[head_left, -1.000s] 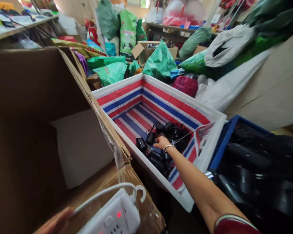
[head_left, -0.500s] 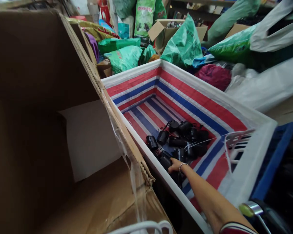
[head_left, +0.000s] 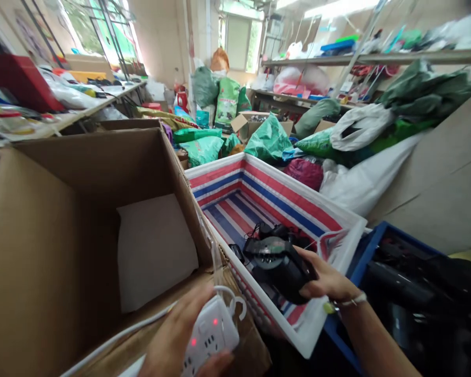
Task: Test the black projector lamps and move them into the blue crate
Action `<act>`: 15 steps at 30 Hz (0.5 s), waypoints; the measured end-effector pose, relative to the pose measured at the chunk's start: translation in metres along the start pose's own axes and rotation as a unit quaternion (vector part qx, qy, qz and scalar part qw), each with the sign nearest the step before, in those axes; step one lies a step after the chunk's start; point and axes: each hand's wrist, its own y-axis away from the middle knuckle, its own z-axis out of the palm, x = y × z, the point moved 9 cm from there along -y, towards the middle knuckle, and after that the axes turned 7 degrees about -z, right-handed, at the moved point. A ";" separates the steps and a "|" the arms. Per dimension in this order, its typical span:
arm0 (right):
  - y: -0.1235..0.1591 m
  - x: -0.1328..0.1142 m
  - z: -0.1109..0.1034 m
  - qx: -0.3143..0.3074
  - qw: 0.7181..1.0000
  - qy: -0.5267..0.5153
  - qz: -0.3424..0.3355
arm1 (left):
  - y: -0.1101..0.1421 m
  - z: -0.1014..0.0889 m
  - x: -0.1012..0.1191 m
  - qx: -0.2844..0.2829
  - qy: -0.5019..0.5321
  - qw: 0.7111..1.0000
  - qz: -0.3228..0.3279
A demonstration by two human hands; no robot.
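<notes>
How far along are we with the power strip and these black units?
Done: little shows yet; the open cardboard box shows a pale sheet at its bottom.
In hand: the left hand grips a white power strip; the right hand holds a black device above the crate.
Left: more black units lie in the striped crate.

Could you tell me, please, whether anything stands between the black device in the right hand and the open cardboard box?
Yes: the white rim of the striped crate runs between the black device in the right hand and the open cardboard box.
</notes>
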 end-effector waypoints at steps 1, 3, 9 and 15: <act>0.009 -0.018 0.017 -0.009 1.000 -0.014 -0.026 | -0.008 0.006 0.020 -0.036 0.028 0.999 0.021; 0.024 -0.042 0.049 -0.021 0.998 -0.019 -0.063 | -0.020 0.012 0.051 -0.093 0.058 0.993 0.042; 0.051 -0.049 0.085 0.136 0.988 0.024 -0.063 | -0.015 -0.004 0.071 -0.198 0.040 0.979 -0.025; 0.059 -0.037 0.102 0.252 0.965 -0.073 -0.027 | 0.021 -0.016 0.059 -0.118 -0.016 0.990 -0.071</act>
